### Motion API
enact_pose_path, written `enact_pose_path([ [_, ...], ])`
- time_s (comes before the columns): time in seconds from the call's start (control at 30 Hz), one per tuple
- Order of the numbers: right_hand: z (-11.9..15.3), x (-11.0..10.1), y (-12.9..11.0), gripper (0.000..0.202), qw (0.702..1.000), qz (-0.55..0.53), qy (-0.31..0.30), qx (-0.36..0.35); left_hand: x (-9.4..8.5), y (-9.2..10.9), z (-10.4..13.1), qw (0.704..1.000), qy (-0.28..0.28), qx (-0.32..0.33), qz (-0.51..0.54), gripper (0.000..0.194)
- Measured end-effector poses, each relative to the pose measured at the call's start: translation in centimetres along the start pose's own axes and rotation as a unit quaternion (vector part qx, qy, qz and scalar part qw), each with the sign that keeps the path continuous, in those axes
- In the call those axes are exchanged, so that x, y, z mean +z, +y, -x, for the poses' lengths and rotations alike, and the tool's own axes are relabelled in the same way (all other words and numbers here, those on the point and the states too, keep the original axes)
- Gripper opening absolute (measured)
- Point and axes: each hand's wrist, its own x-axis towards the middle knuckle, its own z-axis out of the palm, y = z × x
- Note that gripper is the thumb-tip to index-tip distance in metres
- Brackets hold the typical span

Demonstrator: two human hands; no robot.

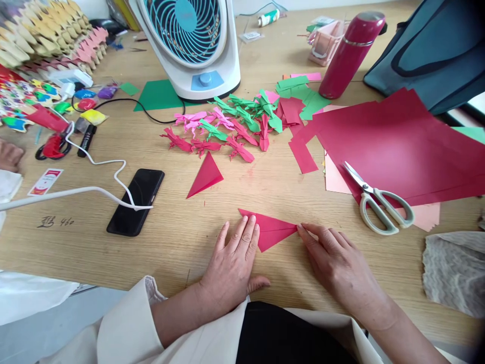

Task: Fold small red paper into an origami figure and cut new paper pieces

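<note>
A folded piece of red paper [273,230] lies on the wooden table in front of me, kite-shaped with a crease line along its middle. My left hand [233,260] lies flat on its left part, fingers stretched out and thumb apart, covering some of the paper. At the right, my right hand [335,258] pinches the paper's pointed tip between thumb and fingers. Just beyond, a folded red paper triangle [206,177] rests on the table. Behind it lie several small folded paper figures [238,144] in red, green and pink.
Scissors [379,199] lie partly on large red sheets [401,146] at the right. A fan [197,50] and a red flask [352,55] stand behind. At left are a black phone [136,202] with a white cable [68,191] across it, and another person's hand [9,155].
</note>
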Motion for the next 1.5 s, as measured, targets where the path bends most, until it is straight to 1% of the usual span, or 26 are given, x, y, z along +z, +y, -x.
enact_pose_path([
  [0.13, 0.2, 0.0, -0.2, 0.044, 1.000, 0.014, 0.000, 0.017, -0.6, -0.5, -0.1, 1.000, -0.009, 0.016, 0.020, 0.096],
  [0.2, 0.2, 0.0, -0.3, 0.043, 1.000, 0.016, -0.005, 0.023, -0.9, -0.9, -0.2, 0.999, -0.005, 0.025, 0.037, 0.090],
  [0.27, 0.2, 0.0, -0.3, 0.042, 1.000, 0.012, -0.004, 0.025, -1.4, -1.3, -0.6, 0.998, 0.007, 0.030, 0.058, 0.076],
  [0.37, 0.0, 0.0, -0.3, 0.041, 1.000, -0.003, 0.010, 0.027, -2.2, -2.0, -1.9, 0.995, 0.034, 0.027, 0.094, 0.044],
  [0.43, 0.0, 0.1, -0.2, 0.040, 0.999, -0.017, 0.022, 0.029, -2.9, -2.4, -3.1, 0.993, 0.025, 0.010, 0.114, 0.031],
  [0.5, -0.1, 0.2, -0.2, 0.038, 0.998, -0.033, 0.032, 0.034, -3.4, -2.7, -4.4, 0.993, 0.003, -0.013, 0.116, 0.026],
  [0.6, -0.2, 0.3, -0.1, 0.037, 0.996, -0.061, 0.040, 0.043, -3.7, -2.9, -5.7, 0.989, -0.029, -0.027, 0.139, 0.028],
  [0.67, -0.2, 0.4, -0.1, 0.037, 0.994, -0.084, 0.045, 0.055, -3.5, -3.2, -6.2, 0.984, -0.037, -0.039, 0.168, 0.029],
  [0.73, -0.1, 0.3, 0.0, 0.036, 0.989, -0.119, 0.046, 0.079, -3.1, -3.6, -6.5, 0.976, -0.038, -0.036, 0.209, 0.027],
  [0.83, -0.4, -0.1, 0.1, 0.039, 0.972, -0.192, 0.047, 0.129, -2.8, -4.2, -7.0, 0.957, -0.056, -0.008, 0.286, 0.022],
  [0.93, -1.5, -0.8, 0.3, 0.043, 0.954, -0.251, 0.050, 0.154, -3.1, -4.6, -7.6, 0.938, -0.077, 0.048, 0.334, 0.021],
  [0.97, -2.1, -1.1, 0.3, 0.041, 0.951, -0.268, 0.039, 0.153, -3.4, -4.7, -7.7, 0.933, -0.081, 0.069, 0.344, 0.022],
  [1.0, -2.8, -1.5, 0.4, 0.034, 0.947, -0.285, 0.019, 0.149, -3.8, -4.8, -7.9, 0.929, -0.082, 0.084, 0.352, 0.024],
  [1.07, -4.4, -2.2, 0.7, 0.013, 0.932, -0.331, -0.044, 0.143, -4.4, -5.2, -8.2, 0.923, -0.077, 0.091, 0.366, 0.028],
  [1.1, -5.2, -2.5, 0.8, 0.013, 0.920, -0.356, -0.080, 0.147, -4.7, -5.5, -8.4, 0.919, -0.070, 0.085, 0.377, 0.031],
  [1.13, -6.1, -2.7, 1.0, 0.018, 0.907, -0.379, -0.100, 0.157, -4.8, -6.0, -8.6, 0.914, -0.056, 0.072, 0.395, 0.035],
  [1.2, -7.6, -2.9, 1.3, 0.023, 0.885, -0.418, -0.098, 0.180, -4.7, -7.2, -8.9, 0.894, 0.004, 0.028, 0.447, 0.045],
  [1.23, -8.3, -2.8, 1.3, 0.024, 0.875, -0.438, -0.080, 0.190, -4.5, -7.8, -9.1, 0.875, 0.056, -0.006, 0.481, 0.052],
  [1.27, -8.9, -2.6, 1.3, 0.027, 0.862, -0.461, -0.058, 0.200, -4.2, -8.4, -9.3, 0.852, 0.109, -0.041, 0.511, 0.059],
  [1.3, -9.4, -2.3, 1.2, 0.030, 0.847, -0.486, -0.029, 0.212, -3.8, -8.8, -9.5, 0.820, 0.143, -0.071, 0.549, 0.062],
  [1.33, -9.8, -1.8, 1.0, 0.032, 0.830, -0.513, -0.003, 0.222, -3.4, -9.2, -9.6, 0.780, 0.154, -0.093, 0.600, 0.063],
  [1.37, -10.1, -1.3, 0.7, 0.033, 0.816, -0.531, 0.027, 0.228, -2.9, -9.3, -9.7, 0.747, 0.140, -0.105, 0.642, 0.060],
  [1.4, -10.2, -0.8, 0.5, 0.033, 0.805, -0.540, 0.056, 0.237, -2.4, -9.3, -9.7, 0.728, 0.114, -0.111, 0.667, 0.053],
  [1.47, -10.2, 0.2, 0.0, 0.034, 0.792, -0.551, 0.089, 0.248, -1.5, -8.9, -9.7, 0.718, 0.061, -0.109, 0.684, 0.036],
  [1.5, -10.2, 0.6, -0.2, 0.034, 0.787, -0.556, 0.095, 0.249, -1.2, -8.6, -9.7, 0.714, 0.060, -0.114, 0.688, 0.035],
])
